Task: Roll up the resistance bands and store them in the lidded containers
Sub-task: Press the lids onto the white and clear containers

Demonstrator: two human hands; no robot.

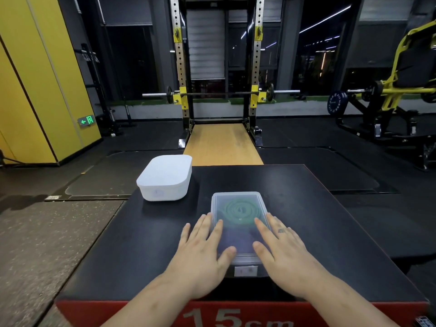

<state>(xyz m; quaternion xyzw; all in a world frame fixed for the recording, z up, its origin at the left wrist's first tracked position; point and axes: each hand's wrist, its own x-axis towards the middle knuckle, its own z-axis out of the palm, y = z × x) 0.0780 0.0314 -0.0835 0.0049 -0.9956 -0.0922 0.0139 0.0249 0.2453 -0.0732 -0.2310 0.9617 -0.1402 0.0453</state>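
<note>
Nearest, on the viewer's side of the clear rectangular plastic lidded container [238,199]: red front face of the black-topped plyo box [330,232], white "15cm" print on it. Container sat on the box top, about mid-width, lid on.

Left hand [203,251]: on the container's near-left corner, flat, fingers straight and spread. Thumb and index on the lid, other fingers along the left rim. Nothing gripped, resting contact only.

Right hand [283,246]: mirrored on the near-right corner, flat, fingers straight and spread, thumb and index on the lid. Nothing gripped.

Small white label [245,270] on the container's near wall, between the wrists.

Inside the container, seen through the lid: green rubber resistance band [240,210], coiled in a flat spiral, far half. Near half: dark purplish shape, too blurred to tell.

Beyond and left of the container, apart from it: white rounded plastic container [165,178], white lid on, at the box's far-left corner.

Further behind the container: light wooden lifting platform [224,145], then black-and-yellow steel squat rack [179,67] with a barbell [219,93] across. Far left: yellow wall panel [35,79]. Far right: yellow-framed weight machine [401,79].
</note>
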